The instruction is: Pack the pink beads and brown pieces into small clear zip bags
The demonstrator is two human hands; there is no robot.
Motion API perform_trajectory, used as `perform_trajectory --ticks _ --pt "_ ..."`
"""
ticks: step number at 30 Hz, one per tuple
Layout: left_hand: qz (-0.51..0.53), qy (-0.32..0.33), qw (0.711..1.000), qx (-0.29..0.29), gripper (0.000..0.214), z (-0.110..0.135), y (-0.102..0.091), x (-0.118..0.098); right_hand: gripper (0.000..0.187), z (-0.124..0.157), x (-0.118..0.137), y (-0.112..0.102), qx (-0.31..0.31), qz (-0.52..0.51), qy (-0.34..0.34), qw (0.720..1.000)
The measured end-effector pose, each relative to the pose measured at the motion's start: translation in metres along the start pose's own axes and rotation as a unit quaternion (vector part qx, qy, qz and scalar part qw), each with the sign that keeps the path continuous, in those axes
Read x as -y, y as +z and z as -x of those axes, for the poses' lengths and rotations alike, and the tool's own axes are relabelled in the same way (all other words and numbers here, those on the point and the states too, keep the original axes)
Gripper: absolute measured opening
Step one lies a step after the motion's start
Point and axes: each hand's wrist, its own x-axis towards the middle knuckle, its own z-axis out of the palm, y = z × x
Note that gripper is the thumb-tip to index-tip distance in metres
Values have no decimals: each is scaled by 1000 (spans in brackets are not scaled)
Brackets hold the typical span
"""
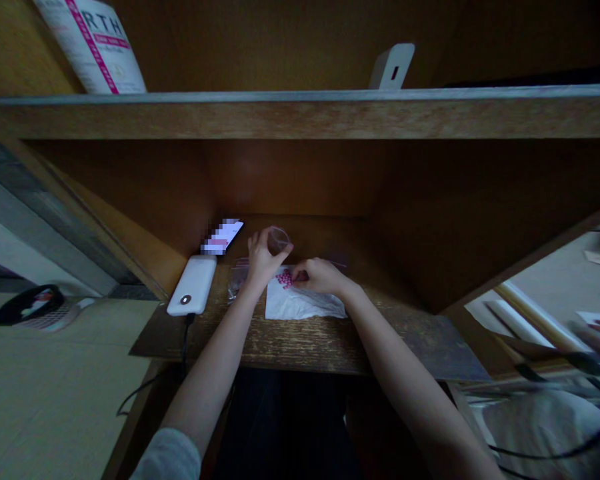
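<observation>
Seen from the person, a white power bank (pixel 191 285) and a phone (pixel 223 237), its screen blurred, lie at 10 o'clock on the bench (pixel 305 347). The left hand (pixel 263 259) is curled around a clear plastic cup (pixel 279 240), its long axis leaning toward 1 o'clock, above a clear plastic bag (pixel 239 277). The right hand (pixel 323 277) reaches left, its fingers (pixel 300 276) at pink beads (pixel 285 279) on white paper (pixel 305 303); whether they grip any cannot be told.

pale grey sleeve (pixel 167 457) (left arm only), forearms (pixel 215 380) bare
</observation>
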Motion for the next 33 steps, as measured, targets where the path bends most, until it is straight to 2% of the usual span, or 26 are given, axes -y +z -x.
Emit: perform_trajectory --ticks 3,6,13,18,26,33 --pt "-3 10 1000 -1 45 0 1 1 14 1 0 -3 0 -17 -2 1000" --pt "-11 11 1000 3 45 0 1 0 14 3 -2 -11 -25 -45 6 999" --pt "-16 23 999 31 44 2 -2 -6 20 7 1 -24 -159 -143 12 977" --pt "-23 69 995 66 47 4 -3 -11 22 5 4 -21 -227 -147 7 963" --pt "-34 128 985 109 52 6 1 -14 20 3 4 -20 -249 -111 5 962" --pt "-38 123 985 112 52 6 -1 -15 23 4 4 -22 -268 -94 10 959"
